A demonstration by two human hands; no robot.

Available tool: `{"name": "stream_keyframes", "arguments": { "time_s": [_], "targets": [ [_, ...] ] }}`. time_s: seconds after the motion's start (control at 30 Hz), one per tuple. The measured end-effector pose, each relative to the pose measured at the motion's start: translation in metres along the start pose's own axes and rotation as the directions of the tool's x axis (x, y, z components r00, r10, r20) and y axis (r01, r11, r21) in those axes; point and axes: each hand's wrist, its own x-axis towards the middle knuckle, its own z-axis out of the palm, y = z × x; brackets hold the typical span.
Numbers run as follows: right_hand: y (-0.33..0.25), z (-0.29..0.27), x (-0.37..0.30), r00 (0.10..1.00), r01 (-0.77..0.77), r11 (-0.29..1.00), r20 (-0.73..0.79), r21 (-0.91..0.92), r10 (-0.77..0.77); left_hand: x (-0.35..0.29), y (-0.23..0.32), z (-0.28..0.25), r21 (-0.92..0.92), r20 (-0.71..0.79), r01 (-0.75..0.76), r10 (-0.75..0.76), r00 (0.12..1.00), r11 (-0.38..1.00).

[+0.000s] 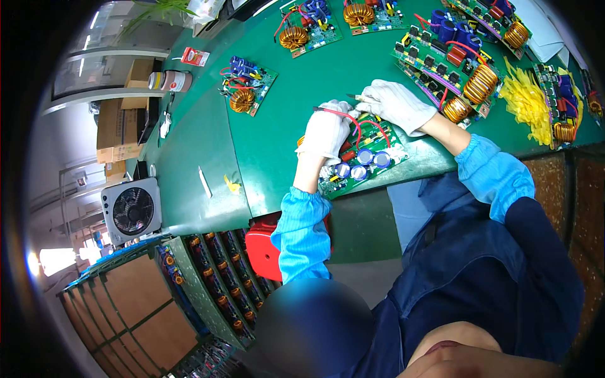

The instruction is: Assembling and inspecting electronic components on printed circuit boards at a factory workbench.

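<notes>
Here, the green circuit board [362,161] is seen at centre frame, below the fingers of the gloved right hand [398,106], by which a slim tool [354,96] appears pinched, its left side being covered by the nearer left hand [326,133], whose finger closure cannot be told.

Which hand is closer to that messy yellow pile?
Right. The right hand is to the left of the yellow pile, with stacked circuit boards between them. The left hand is farther left, at the near circuit board.
</notes>
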Motion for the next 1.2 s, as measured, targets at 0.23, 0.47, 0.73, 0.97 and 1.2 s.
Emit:
{"name": "stream_keyframes", "arguments": {
  "time_s": [0.23, 0.47, 0.73, 0.97, 1.2],
  "targets": [
    [0.006, -0.005, -0.013, 1.000, 0.001, 0.996, 0.026, 0.089, -0.003, -0.019, 0.010, -0.030, -0.205, 0.042, 0.027, -0.019, 0.999, 0.978],
    [-0.031, -0.048, -0.056, 0.961, -0.238, 0.909, 0.218, 0.343, 0.169, -0.041, 0.011, -0.044, 0.086, 0.171, 0.109, -0.122, 0.978, 0.990],
    [-0.019, -0.041, -0.089, 0.984, -0.143, 0.987, 0.120, 0.069, 0.134, -0.041, 0.005, -0.043, -0.010, 0.109, 0.077, -0.075, 0.991, 0.997],
    [-0.029, -0.058, -0.069, 0.954, -0.047, 0.999, 0.297, -0.012, 0.049, -0.040, -0.006, -0.035, -0.020, 0.155, 0.057, -0.054, 0.986, 0.998],
    [-0.027, -0.065, -0.063, 0.910, -0.046, 0.999, 0.411, -0.008, 0.045, -0.040, -0.007, -0.033, 0.008, 0.129, 0.063, -0.063, 0.990, 0.998]
  ]
}}
